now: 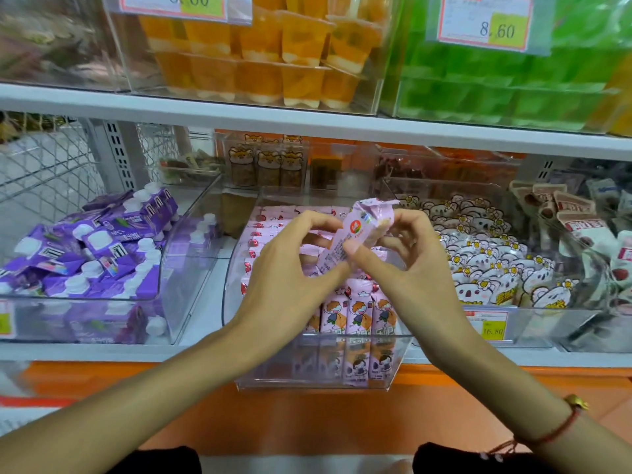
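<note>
I see a white shelf board (307, 128), and I place everything from the middle bin (227, 295) under it, a clear tub packed with upright pink packets (359, 316) printed with cartoon children. Above the middle bin, over the board, is a clear box of orange jelly cups (290, 56). Up and to its right is a box of green cups (496, 94). Left of the middle bin, a clear tub (178, 268) holds purple pouches (85, 254) with white caps. To its right, another tub (547, 328) holds koala-face packets (478, 261).

The tag (485, 23) on the green box reads 8.60, and the tag (489, 328) on the koala tub reads 16.80.

Over the middle bin, one pink packet (362, 227) is held slanted. My left hand (284, 268) pinches its lower end and my right hand (407, 265) pinches higher up, thumb on its face. I can't read its small print.
</note>
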`<control>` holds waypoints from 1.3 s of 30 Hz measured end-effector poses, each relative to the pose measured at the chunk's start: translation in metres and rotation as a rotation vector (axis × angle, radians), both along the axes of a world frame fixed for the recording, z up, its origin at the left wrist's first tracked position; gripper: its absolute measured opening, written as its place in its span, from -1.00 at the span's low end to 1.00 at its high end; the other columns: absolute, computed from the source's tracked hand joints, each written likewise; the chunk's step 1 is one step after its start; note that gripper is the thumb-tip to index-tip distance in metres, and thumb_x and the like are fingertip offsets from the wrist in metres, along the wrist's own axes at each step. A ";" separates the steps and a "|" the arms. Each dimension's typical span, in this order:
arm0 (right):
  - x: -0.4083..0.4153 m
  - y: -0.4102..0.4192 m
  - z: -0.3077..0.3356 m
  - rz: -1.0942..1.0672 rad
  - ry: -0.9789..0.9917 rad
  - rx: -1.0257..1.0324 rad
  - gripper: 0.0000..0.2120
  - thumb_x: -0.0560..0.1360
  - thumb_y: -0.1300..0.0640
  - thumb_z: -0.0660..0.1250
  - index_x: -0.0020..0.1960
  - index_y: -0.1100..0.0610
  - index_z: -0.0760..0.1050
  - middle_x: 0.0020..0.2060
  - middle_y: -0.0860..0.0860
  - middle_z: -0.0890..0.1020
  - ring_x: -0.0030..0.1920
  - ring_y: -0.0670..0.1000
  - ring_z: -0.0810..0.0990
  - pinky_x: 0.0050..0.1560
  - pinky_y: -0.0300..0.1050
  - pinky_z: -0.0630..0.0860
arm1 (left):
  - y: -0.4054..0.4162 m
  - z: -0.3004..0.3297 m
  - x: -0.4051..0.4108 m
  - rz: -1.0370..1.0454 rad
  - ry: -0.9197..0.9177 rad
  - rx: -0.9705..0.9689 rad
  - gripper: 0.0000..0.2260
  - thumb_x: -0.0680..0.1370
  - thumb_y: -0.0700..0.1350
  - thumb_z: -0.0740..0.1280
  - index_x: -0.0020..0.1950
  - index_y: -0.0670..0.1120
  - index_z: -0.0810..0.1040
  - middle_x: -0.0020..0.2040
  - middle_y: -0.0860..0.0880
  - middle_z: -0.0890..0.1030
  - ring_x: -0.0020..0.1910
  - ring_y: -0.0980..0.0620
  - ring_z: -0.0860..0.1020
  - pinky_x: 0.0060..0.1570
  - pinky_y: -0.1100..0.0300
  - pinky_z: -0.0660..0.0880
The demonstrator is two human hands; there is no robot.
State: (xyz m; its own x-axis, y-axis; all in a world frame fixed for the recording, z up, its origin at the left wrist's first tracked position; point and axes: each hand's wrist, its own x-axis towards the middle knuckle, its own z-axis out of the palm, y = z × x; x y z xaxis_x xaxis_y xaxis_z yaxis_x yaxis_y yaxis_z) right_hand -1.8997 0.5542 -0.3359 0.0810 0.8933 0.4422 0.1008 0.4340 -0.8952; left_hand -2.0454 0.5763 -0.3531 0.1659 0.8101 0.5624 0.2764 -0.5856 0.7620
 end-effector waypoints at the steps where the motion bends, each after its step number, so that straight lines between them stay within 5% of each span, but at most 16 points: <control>1: 0.001 -0.001 0.001 0.016 -0.008 0.000 -0.72 0.44 0.23 0.43 0.09 0.15 0.43 0.01 0.00 0.60 0.02 -0.16 0.59 -0.15 -0.42 0.51 | 0.000 0.001 -0.001 -0.011 -0.015 -0.011 -0.74 0.48 -0.09 0.45 0.12 0.09 0.51 0.06 0.23 0.59 0.11 0.24 0.54 -0.02 0.37 0.49; 6: 0.004 -0.001 0.002 0.036 -0.100 -0.038 -0.81 0.52 0.11 0.33 0.13 -0.01 0.47 -0.03 -0.13 0.62 -0.05 -0.20 0.60 -0.08 -0.35 0.53 | 0.000 0.011 -0.001 -0.134 -0.147 -0.253 -0.80 0.51 -0.02 0.38 0.12 0.14 0.55 0.00 0.21 0.67 0.00 0.28 0.62 -0.10 0.43 0.52; 10: 0.006 0.002 0.002 0.002 -0.077 -0.156 -0.78 0.51 0.01 0.32 0.13 0.02 0.52 -0.24 -0.20 0.61 -0.28 -0.30 0.56 -0.29 -0.43 0.49 | -0.005 0.018 0.000 -0.214 -0.290 -0.614 -0.77 0.48 0.06 0.39 0.05 -0.03 0.66 -0.12 0.09 0.72 -0.20 0.22 0.67 -0.28 0.39 0.55; 13: 0.005 0.003 0.004 -0.029 -0.041 -0.198 -0.78 0.48 -0.03 0.34 0.08 0.03 0.56 -0.19 -0.12 0.61 -0.32 -0.28 0.56 -0.32 -0.42 0.48 | -0.007 0.024 -0.001 -0.240 -0.329 -0.702 -0.79 0.48 0.07 0.40 -0.08 -0.06 0.69 -0.24 0.06 0.71 -0.34 0.21 0.65 -0.35 0.37 0.55; 18: 0.004 0.002 0.003 -0.004 -0.050 -0.194 -0.80 0.50 -0.03 0.33 0.09 -0.01 0.53 -0.20 -0.11 0.62 -0.29 -0.25 0.59 -0.30 -0.42 0.49 | -0.005 0.024 -0.005 -0.236 -0.247 -0.688 -0.77 0.48 0.10 0.39 0.03 0.01 0.68 -0.13 0.09 0.72 -0.23 0.22 0.67 -0.29 0.37 0.55; 21: 0.007 0.002 0.001 0.041 -0.043 -0.184 -0.76 0.47 -0.01 0.36 0.12 -0.04 0.50 -0.13 -0.03 0.64 -0.13 -0.08 0.65 -0.12 -0.27 0.59 | -0.002 0.025 -0.010 -0.221 -0.160 -0.590 -0.76 0.47 0.10 0.39 0.10 0.10 0.63 -0.05 0.17 0.70 -0.08 0.26 0.65 -0.10 0.32 0.58; 26: 0.016 0.001 0.001 0.160 -0.084 -0.081 -0.66 0.41 0.27 0.45 0.14 0.04 0.52 0.05 0.00 0.64 0.10 -0.08 0.60 0.13 -0.18 0.54 | 0.001 0.030 -0.018 -0.282 -0.066 -0.401 -0.63 0.47 -0.24 0.43 0.25 -0.04 0.54 0.16 0.09 0.64 0.17 0.21 0.57 0.22 0.27 0.48; 29: 0.017 0.000 0.001 0.183 -0.118 -0.021 -0.69 0.40 0.32 0.45 0.08 0.05 0.55 0.01 -0.05 0.66 0.11 -0.07 0.59 0.18 -0.11 0.52 | 0.002 0.027 -0.019 -0.307 -0.072 -0.382 -0.62 0.47 -0.31 0.41 0.26 -0.08 0.52 0.18 0.07 0.63 0.19 0.20 0.56 0.23 0.32 0.46; 34: 0.018 0.000 0.001 0.179 -0.094 -0.005 -0.67 0.40 0.27 0.45 0.12 0.03 0.54 -0.03 -0.10 0.66 0.03 -0.14 0.60 0.02 -0.32 0.50 | 0.004 0.025 -0.016 -0.328 -0.073 -0.373 -0.62 0.50 -0.26 0.39 0.30 -0.08 0.48 0.23 0.06 0.60 0.21 0.17 0.56 0.26 0.22 0.47; 39: 0.014 -0.003 0.000 0.065 -0.275 0.103 -0.37 0.35 0.21 0.53 0.32 -0.04 0.35 0.11 -0.15 0.55 0.14 -0.16 0.55 0.13 -0.32 0.47 | 0.003 0.022 -0.012 -0.265 -0.354 -0.443 -0.66 0.44 -0.10 0.44 0.20 -0.08 0.53 0.10 0.00 0.67 0.08 0.06 0.65 -0.04 0.22 0.60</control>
